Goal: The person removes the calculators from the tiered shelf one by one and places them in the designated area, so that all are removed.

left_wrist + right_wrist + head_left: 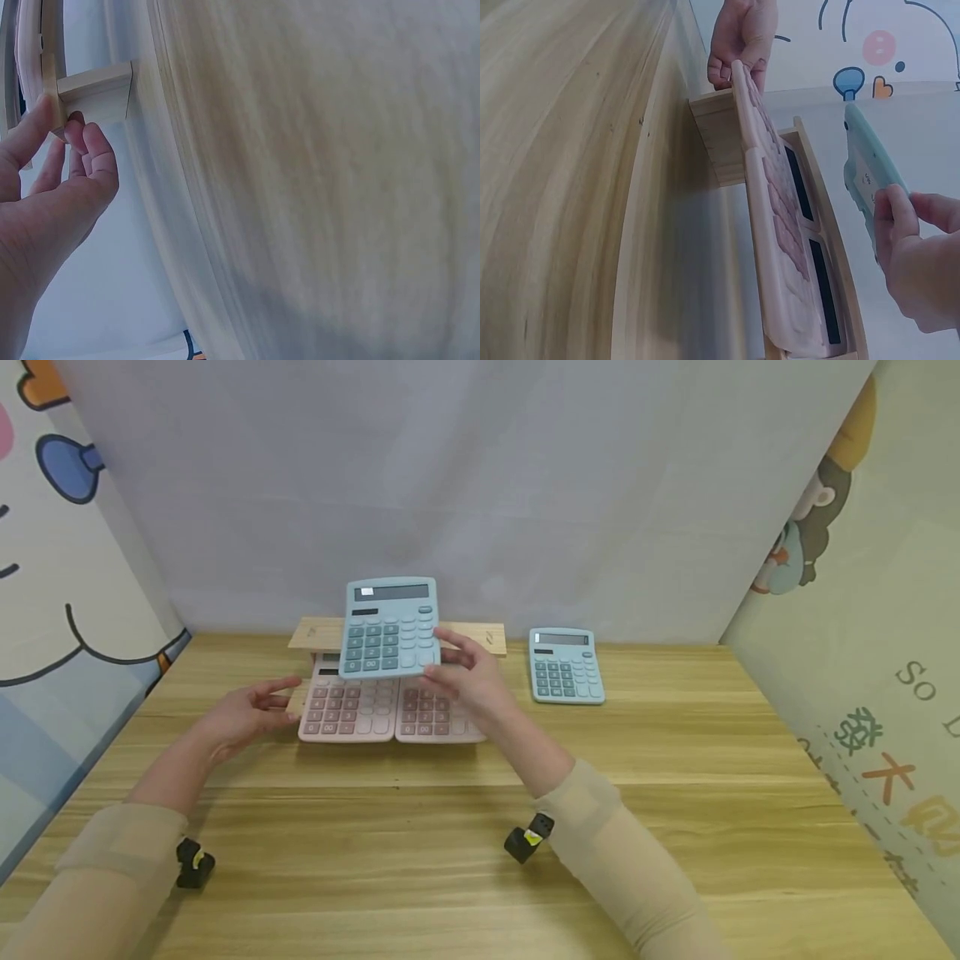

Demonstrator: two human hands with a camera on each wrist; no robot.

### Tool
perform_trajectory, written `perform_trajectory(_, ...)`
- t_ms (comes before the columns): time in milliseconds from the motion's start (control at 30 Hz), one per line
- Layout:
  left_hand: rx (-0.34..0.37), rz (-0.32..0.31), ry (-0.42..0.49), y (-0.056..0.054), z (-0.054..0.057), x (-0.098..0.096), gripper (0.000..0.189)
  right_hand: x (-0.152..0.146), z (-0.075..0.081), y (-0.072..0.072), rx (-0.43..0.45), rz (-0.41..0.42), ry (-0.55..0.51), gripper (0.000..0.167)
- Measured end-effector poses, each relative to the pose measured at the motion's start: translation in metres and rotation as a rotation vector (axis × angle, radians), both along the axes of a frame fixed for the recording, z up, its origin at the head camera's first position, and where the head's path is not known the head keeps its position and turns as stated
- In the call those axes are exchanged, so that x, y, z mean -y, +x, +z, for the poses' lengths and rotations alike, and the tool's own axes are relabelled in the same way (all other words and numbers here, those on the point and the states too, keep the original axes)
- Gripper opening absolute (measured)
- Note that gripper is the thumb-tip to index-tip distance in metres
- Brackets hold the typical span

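Fingers of the right hand (476, 677) pinch the blue calculator (388, 628) at its lower right edge in the head view, so its body lies to the left of those fingertips. Its long axis runs away from the person, screen end farthest. The wooden rack (311, 636) shows behind it, reaching past on both sides. Nearer the person, the left pink calculator (349, 710) and the right pink calculator (435, 717) sit side by side on the rack, below the held one. Off to the right of the fingers, the spare calculator (566, 665) lies apart on the table (420, 852). The left hand (249, 717) is at the rack's left side.

In the left wrist view, the left thumb and fingertips pinch a wooden edge of the rack, parted only by the wood; the remaining fingers curl loosely beside it.

In the right wrist view, right thumb and fingers are parted by just the blue calculator's thickness. Clear air separates it from the rack, which lies on the table side of these fingers; that gap looks to be the relation that counts. The right hand is nearer the calculator.
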State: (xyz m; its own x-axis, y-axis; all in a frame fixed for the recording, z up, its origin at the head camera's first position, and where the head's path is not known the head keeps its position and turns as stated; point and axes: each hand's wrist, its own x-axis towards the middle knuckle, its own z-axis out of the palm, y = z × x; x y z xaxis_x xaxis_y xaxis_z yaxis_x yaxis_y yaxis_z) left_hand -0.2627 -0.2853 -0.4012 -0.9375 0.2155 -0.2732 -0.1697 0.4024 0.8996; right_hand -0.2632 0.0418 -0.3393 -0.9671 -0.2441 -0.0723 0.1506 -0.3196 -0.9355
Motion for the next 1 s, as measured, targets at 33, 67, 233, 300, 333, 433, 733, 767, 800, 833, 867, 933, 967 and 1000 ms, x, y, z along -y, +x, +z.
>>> perform_trajectory(33,0.001,0.000,0.000,0.000,0.000,0.000,0.078,-0.002,0.001,0.001,0.002,0.002,0.000,0.056)
perform_trajectory(67,0.002,0.000,-0.001,0.000,0.000,0.000,0.078,-0.004,0.001,0.001,0.003,0.004,0.000,0.056)
perform_trajectory(233,0.004,0.003,-0.006,0.000,0.000,0.000,0.078,-0.015,0.005,0.006,0.004,0.010,0.019,0.056)
perform_trajectory(300,0.003,0.003,-0.009,0.001,0.000,0.001,0.078,-0.019,0.007,0.007,0.006,0.010,0.024,0.057)
perform_trajectory(333,0.005,0.004,-0.011,0.001,0.001,0.000,0.078,-0.021,0.008,0.008,0.007,0.009,0.026,0.057)
perform_trajectory(433,0.005,0.001,-0.011,0.001,0.001,0.000,0.078,-0.026,0.011,0.010,0.001,0.013,0.029,0.057)
perform_trajectory(733,-0.001,0.000,-0.022,0.000,0.002,-0.002,0.076,-0.045,0.018,0.017,-0.043,0.011,0.012,0.055)
perform_trajectory(767,-0.001,0.000,-0.021,0.000,0.002,-0.002,0.076,-0.048,0.019,0.018,-0.045,0.011,0.006,0.055)
perform_trajectory(800,0.000,-0.002,-0.019,0.000,0.002,-0.002,0.076,-0.049,0.019,0.019,-0.048,0.013,-0.003,0.056)
perform_trajectory(833,-0.001,-0.002,-0.016,0.000,0.001,-0.002,0.076,-0.051,0.020,0.019,-0.051,0.016,-0.007,0.056)
perform_trajectory(867,-0.002,-0.003,-0.011,0.000,0.001,-0.001,0.075,-0.054,0.021,0.019,-0.054,0.020,-0.010,0.056)
perform_trajectory(933,-0.002,-0.003,-0.008,-0.001,0.000,-0.001,0.076,-0.058,0.022,0.020,-0.062,0.022,-0.013,0.056)
perform_trajectory(967,-0.002,-0.003,-0.008,-0.001,0.000,0.000,0.076,-0.061,0.023,0.021,-0.065,0.021,-0.015,0.056)
perform_trajectory(1000,-0.003,-0.003,-0.009,-0.001,0.000,0.000,0.075,-0.063,0.024,0.021,-0.070,0.021,-0.016,0.057)
